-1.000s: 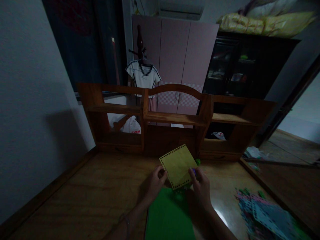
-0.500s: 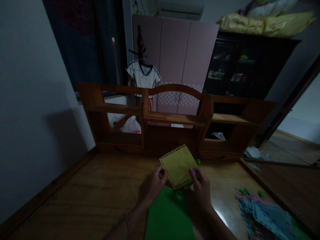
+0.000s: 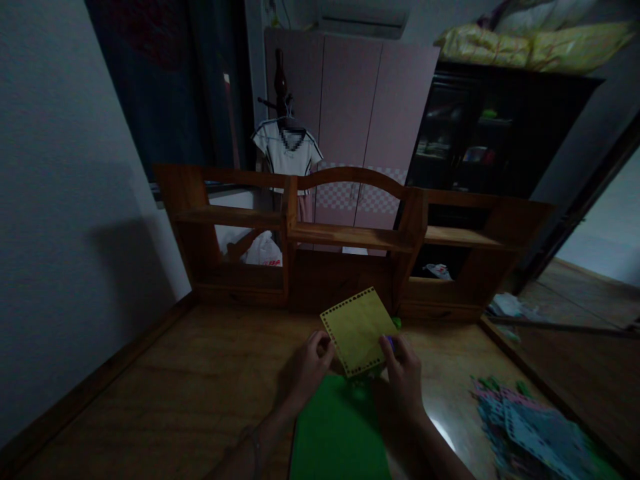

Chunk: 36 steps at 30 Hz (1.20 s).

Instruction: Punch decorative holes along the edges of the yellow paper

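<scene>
A yellow square sheet (image 3: 359, 330) with rows of small holes along its edges is held up, tilted, between my hands. My right hand (image 3: 404, 370) pinches its right corner, and a small purple piece shows at those fingertips. At the sheet's left edge is my left hand (image 3: 316, 360), its thumb and fingers curled together; whether it grips the edge is too dark to make out. Beneath lies a flat green board (image 3: 340, 430). Some small green bits sit in shadow under the sheet's lower edge.
A pile of blue and pink holed sheets (image 3: 540, 427) lies at the right of the wooden tabletop (image 3: 200, 380). A small green object (image 3: 397, 323) rests behind the yellow sheet. Across the back stands a wooden shelf unit (image 3: 350, 235); a wall (image 3: 75, 267) rises at the left.
The yellow sheet has shifted very slightly up and to the right. Both hands keep nearly the same pose.
</scene>
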Available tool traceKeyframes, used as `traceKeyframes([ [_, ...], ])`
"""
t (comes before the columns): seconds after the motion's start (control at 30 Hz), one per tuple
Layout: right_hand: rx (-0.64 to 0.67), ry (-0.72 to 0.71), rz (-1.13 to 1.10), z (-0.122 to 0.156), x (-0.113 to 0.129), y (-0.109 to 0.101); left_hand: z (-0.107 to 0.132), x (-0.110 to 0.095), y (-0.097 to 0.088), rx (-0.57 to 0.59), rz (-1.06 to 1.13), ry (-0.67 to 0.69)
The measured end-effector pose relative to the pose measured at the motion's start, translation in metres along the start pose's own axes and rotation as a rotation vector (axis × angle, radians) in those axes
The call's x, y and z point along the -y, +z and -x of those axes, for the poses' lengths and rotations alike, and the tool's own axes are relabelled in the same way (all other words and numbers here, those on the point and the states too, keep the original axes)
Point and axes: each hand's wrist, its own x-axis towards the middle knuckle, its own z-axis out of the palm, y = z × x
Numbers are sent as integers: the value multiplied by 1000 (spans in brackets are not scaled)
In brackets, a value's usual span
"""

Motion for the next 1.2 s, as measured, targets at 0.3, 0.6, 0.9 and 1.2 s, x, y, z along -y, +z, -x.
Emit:
traceKeyframes([
  [0.3, 15, 37, -2, 1, -13, 6, 2, -4, -6, 62, -17, 78],
  [0.6, 20, 37, -10, 2, -15, 4, 0, -4, -4, 38, -9, 75],
  [0.9, 32, 28, -27, 2, -12, 6, -2, 4, 2, -5, 6, 68],
  [1.2, 45, 68, -74, 3, -14, 7, 2, -7, -4, 12, 94, 49],
])
